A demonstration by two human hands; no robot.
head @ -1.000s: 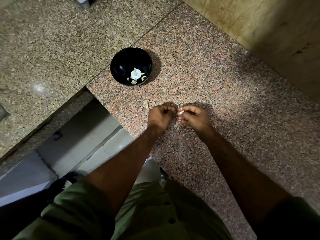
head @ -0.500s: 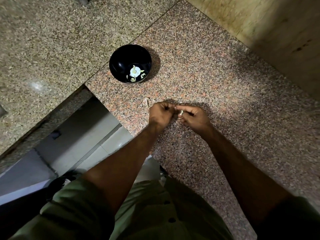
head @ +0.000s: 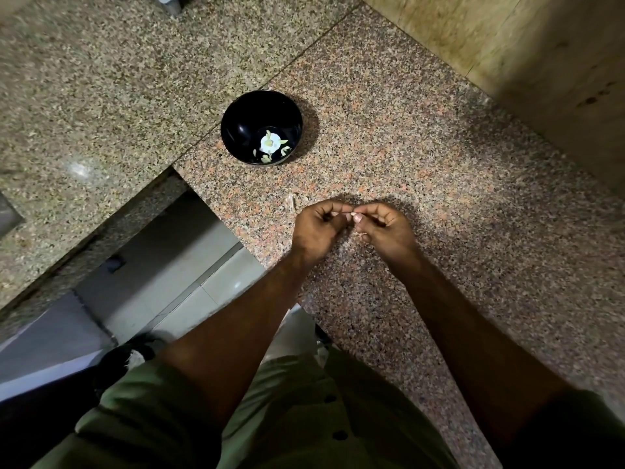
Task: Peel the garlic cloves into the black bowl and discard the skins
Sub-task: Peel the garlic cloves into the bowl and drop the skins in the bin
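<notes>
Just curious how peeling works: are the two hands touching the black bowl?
Apart. The head view shows the left hand and right hand pinching a clove, with bare counter between them and the bowl.

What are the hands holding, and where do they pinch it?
A small garlic clove, pinched between the fingertips of the left hand and right hand. Which end each hand pinches is too small to tell.

Pale garlic clove [head: 355, 217] pinched above counter, black bowl [head: 236, 123] upright holding peeled cloves [head: 270, 143]
</notes>
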